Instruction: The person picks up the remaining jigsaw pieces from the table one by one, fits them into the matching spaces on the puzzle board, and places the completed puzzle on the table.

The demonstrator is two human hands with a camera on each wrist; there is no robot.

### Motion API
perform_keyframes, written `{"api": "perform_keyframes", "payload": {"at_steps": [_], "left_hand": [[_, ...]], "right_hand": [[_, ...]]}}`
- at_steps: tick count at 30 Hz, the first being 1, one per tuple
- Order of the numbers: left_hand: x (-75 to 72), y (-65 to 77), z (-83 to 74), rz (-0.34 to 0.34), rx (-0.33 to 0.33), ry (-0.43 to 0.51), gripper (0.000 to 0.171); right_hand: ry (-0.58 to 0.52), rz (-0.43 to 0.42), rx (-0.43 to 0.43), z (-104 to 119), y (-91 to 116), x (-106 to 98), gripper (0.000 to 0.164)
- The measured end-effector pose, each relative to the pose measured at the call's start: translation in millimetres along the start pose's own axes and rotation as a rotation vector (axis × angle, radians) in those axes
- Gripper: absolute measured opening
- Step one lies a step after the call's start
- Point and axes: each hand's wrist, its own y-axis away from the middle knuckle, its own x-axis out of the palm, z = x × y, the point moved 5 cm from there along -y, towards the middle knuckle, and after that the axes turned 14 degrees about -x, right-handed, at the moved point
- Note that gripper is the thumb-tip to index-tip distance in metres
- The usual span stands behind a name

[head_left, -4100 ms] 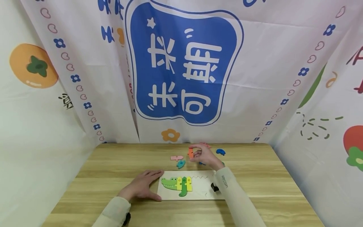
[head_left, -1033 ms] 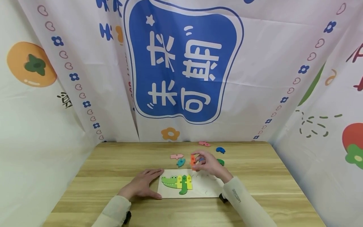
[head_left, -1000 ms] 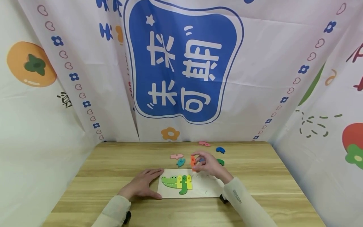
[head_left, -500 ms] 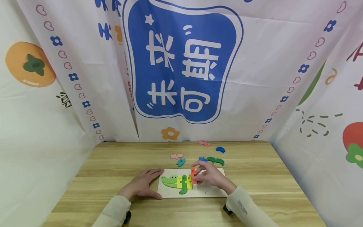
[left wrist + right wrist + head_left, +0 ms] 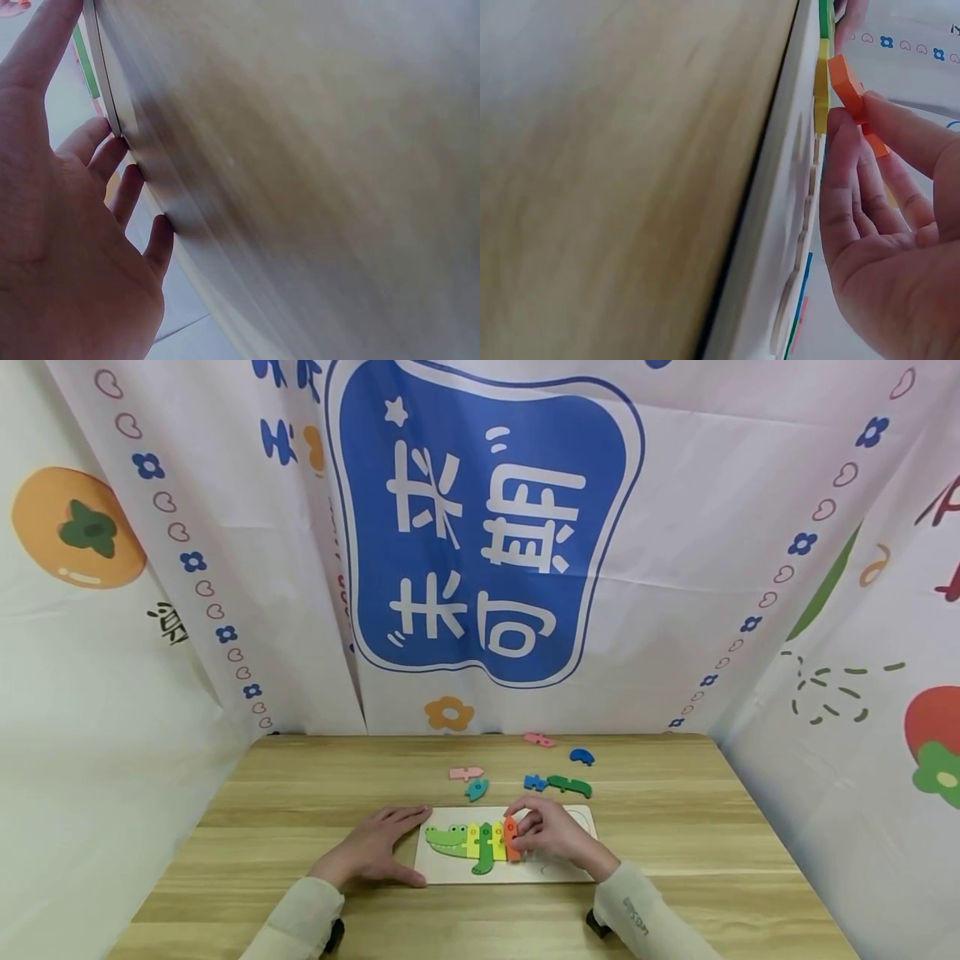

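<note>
A pale wooden puzzle board (image 5: 558,870) lies on the table, with a green crocodile head (image 5: 448,839) and yellow and green body pieces (image 5: 486,847) set in its left half. My right hand (image 5: 555,835) pinches an orange puzzle piece (image 5: 512,839) between thumb and fingers, just right of the last yellow piece. In the right wrist view the orange piece (image 5: 846,86) is tilted and stands out from the board next to the yellow piece (image 5: 821,86). My left hand (image 5: 378,846) rests spread at the board's left end, thumb and fingertips against its edge.
Behind the board lie loose pieces: a teal one (image 5: 477,789), a light pink one (image 5: 467,773), a darker pink one (image 5: 539,740), a small blue one (image 5: 535,782), a curved blue one (image 5: 582,757) and a green one (image 5: 570,786). A printed curtain (image 5: 675,610) hangs behind the table.
My right hand has brought the orange piece from behind the board forward and down, beside the last yellow piece. The blue and green pieces behind came into view. My left hand stayed in place.
</note>
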Motion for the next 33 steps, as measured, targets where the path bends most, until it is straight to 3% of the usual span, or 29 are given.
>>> {"api": "perform_keyframes", "payload": {"at_steps": [14, 24, 33], "left_hand": [[-2.3, 1.7, -1.8, -0.001, -0.014, 0.013, 0.110], [1.2, 0.8, 0.5, -0.035, 0.021, -0.021, 0.111], [2.5, 0.6, 2.6, -0.012, -0.002, 0.003, 0.111]], "right_hand": [[0.055, -0.025, 0.065, -6.6, -1.7, 3.3, 0.038], [0.075, -0.039, 0.052, -5.5, -1.3, 2.8, 0.039], [0.111, -0.053, 0.042, -2.9, -0.7, 3.6, 0.038]]}}
